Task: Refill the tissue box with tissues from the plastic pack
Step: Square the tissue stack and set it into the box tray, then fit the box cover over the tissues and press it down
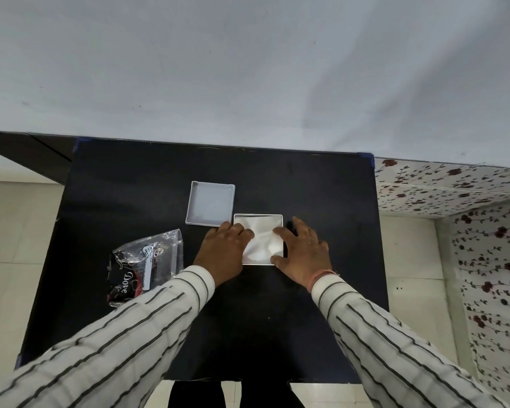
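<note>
At the middle of the black table (130,184) sits the open white box (258,217), square, with crumpled white tissues (261,240) filling it to the rim. Both hands lie flat on it, palms down. The left hand (223,248) comes in from 7 o'clock, its fingers (242,231) spread loosely and resting on the tissues at the box's 9 o'clock edge, gripping nothing. The right hand (302,250) comes in from 5 o'clock, covering the 3 o'clock side; its fingers (280,231) are likewise laid out flat on the tissues, the thumb along the near rim, clasping nothing. An orange thread circles the right wrist. Both sleeves (147,313) are pale with dark stripes.

At 11 o'clock from the box, its corner touching or just beside it, the white lid (210,203) lies hollow side up. At 8 o'clock, well apart, lies the plastic pack (146,266), crinkled, clear above and black below, printed "Dove".
</note>
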